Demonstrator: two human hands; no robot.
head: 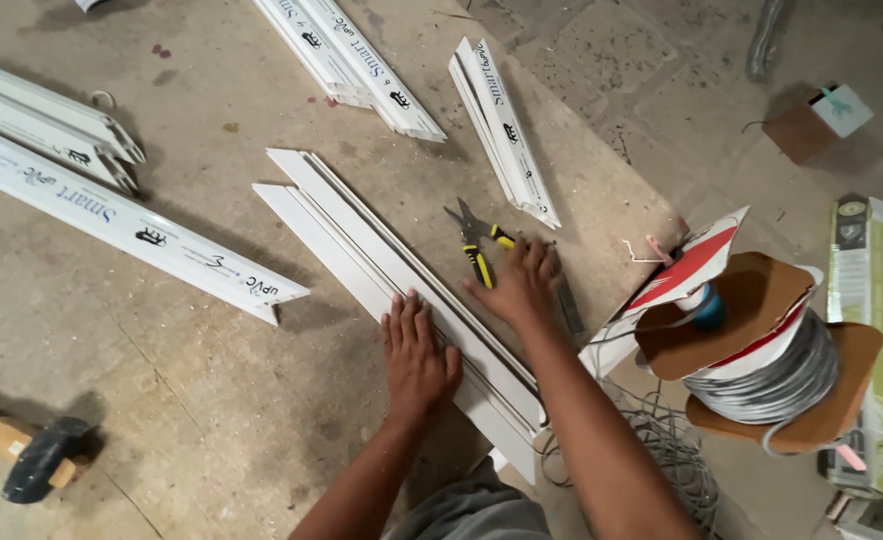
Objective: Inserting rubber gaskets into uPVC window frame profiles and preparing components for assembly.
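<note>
Pressing flat on a long white plastic profile strip (402,275) lying diagonally on the rough plywood desk (192,400), the left hand (419,355) keeps its fingers straight and together, while the right hand (522,285), fingers spread, covers yellow-handled cutting pliers (474,240) beside a grey wire spool (772,365).

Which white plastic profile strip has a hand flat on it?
The plain unprinted white plastic profile strip at centre, under the left hand. The other white strips lie untouched and carry printed film.
</note>
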